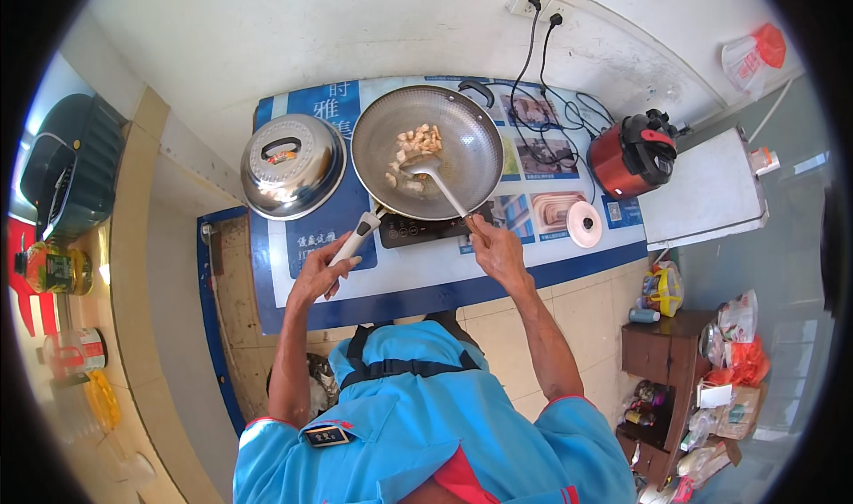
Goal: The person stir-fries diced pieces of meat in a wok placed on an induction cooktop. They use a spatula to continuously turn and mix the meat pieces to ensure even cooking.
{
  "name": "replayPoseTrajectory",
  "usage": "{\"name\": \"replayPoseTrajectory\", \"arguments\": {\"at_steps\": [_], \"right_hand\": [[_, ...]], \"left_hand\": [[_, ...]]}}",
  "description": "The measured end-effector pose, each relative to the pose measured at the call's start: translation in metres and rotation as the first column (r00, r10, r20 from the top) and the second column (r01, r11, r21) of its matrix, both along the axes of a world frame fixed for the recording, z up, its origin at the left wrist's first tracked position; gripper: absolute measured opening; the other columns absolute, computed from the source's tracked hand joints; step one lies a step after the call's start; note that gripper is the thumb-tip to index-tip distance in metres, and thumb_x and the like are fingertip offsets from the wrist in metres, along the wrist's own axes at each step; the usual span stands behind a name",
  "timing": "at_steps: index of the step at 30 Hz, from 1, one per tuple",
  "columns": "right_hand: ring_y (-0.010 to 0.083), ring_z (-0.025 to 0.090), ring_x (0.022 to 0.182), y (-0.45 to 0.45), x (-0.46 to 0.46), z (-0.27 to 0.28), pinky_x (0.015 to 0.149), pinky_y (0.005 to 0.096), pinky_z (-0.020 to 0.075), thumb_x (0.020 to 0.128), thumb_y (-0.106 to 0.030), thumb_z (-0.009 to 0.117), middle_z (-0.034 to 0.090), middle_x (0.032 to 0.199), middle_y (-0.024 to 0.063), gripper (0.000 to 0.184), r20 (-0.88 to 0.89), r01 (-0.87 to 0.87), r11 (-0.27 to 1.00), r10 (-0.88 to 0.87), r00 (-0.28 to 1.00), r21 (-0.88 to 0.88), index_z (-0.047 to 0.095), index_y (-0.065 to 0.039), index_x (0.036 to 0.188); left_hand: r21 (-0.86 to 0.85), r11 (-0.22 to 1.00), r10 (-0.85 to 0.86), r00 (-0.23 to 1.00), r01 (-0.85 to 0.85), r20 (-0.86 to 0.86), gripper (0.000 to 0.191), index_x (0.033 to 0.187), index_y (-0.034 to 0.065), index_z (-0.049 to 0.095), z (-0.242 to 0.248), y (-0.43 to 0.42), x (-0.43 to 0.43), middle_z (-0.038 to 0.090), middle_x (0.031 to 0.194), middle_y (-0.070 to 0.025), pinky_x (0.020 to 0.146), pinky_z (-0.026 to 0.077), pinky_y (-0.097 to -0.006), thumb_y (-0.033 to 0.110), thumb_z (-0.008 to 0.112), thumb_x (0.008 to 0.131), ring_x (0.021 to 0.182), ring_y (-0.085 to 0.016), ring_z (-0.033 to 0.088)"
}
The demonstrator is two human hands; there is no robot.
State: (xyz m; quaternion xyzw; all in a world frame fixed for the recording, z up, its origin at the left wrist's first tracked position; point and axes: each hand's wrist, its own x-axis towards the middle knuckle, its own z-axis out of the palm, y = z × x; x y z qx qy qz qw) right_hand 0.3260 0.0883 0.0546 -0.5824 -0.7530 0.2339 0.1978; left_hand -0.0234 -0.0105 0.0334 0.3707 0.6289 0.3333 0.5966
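Observation:
My left hand [326,269] grips the pale handle of a wok [470,137], which sits over a black induction cooker [416,231]. In my right hand [498,249] is the wooden handle of a metal spatula [436,171]. Its blade rests inside the wok, against small pieces of cooked-looking meat [421,137]. Most of the pieces lie together just beyond the blade, with a few scattered on its left side. Left of the wok, a domed steel lid [293,167] with a black handle lies on the table.
The table [406,301] has a printed blue and white cover. A red and black pressure cooker [633,154] stands at the right, near a pink round lid [584,224]. Black power cords [550,98] run down from wall sockets. A brown cabinet [656,351] is at lower right; an oil bottle [63,269] stands left.

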Motion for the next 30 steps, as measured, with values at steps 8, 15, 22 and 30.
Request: {"name": "replayPoseTrajectory", "arguments": {"at_steps": [8,15,22,30], "right_hand": [[0.0433,0.068,0.073,0.002,0.001,-0.005,0.067,0.0532,0.0521,0.091,-0.018,0.063,0.068,0.074,0.0215,0.041,0.082,-0.048,0.999,0.046,0.996,0.023,0.069,-0.009,0.131],[0.0415,0.068,0.070,-0.003,-0.002,-0.003,0.064,0.0474,0.0509,0.092,-0.016,0.065,0.067,0.075,0.0229,0.039,0.086,-0.051,0.998,0.048,0.995,0.030,0.068,-0.006,0.130],[0.0415,0.070,0.077,0.002,0.001,-0.004,0.068,0.0487,0.0529,0.091,-0.016,0.067,0.070,0.082,0.0241,0.039,-0.171,-0.001,0.984,0.033,0.985,0.179,0.069,-0.003,0.127],[0.0429,0.070,0.080,0.069,-0.017,-0.011,0.073,0.0479,0.0544,0.093,-0.024,0.065,0.071,0.084,0.0244,0.039,-0.112,0.102,0.982,-0.085,0.990,0.157,0.070,-0.006,0.127]], "left_hand": [[0.010,1.000,-0.014,1.000,0.014,0.005,0.066,0.152,0.0163,0.053,-0.001,0.001,0.001,0.054,0.069,0.0009,0.035,0.035,-0.0253,0.022,0.075,0.089,0.041,-0.008,0.047],[0.009,1.000,-0.007,1.000,0.007,0.010,0.067,0.152,0.0157,0.053,-0.001,0.000,0.000,0.054,0.068,0.0011,0.035,0.035,-0.0255,0.022,0.076,0.089,0.041,-0.008,0.047],[0.025,1.000,-0.004,1.000,0.004,0.019,0.067,0.152,0.0154,0.052,-0.008,-0.001,-0.002,0.055,0.069,0.0008,0.035,0.037,-0.0254,0.022,0.076,0.089,0.042,-0.008,0.048],[0.019,1.000,0.014,1.000,-0.014,0.023,0.071,0.154,0.0116,0.048,-0.011,-0.005,-0.006,0.063,0.078,-0.0027,0.038,0.040,-0.0251,0.026,0.077,0.091,0.046,-0.009,0.053]]}}
